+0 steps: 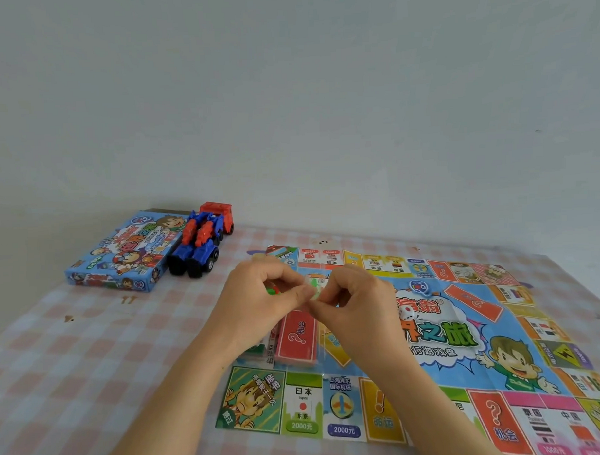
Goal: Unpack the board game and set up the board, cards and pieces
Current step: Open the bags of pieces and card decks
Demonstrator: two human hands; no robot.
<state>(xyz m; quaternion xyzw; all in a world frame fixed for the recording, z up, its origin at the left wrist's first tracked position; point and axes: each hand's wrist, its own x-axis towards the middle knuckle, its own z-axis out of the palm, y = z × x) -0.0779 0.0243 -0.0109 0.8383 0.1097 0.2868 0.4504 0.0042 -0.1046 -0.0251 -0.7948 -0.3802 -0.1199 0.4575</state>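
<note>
The paper game board (520, 349) lies unfolded on the table, right of centre. A red stack of question-mark cards (297, 336) rests on its left part, with more wrapped cards partly hidden under my left wrist. My left hand (260, 303) and my right hand (355, 300) meet above the board's left side. Both pinch a small clear plastic bag of pieces (311, 288), with green and red bits showing at my left fingers. The blue game box (119, 257) lies closed at the far left.
A red and blue toy truck (204, 244) stands beside the box, near the wall. The table wears a pink checked cloth (92, 353). A small white die (323, 241) sits beyond the board's far edge. A plain wall rises right behind the table.
</note>
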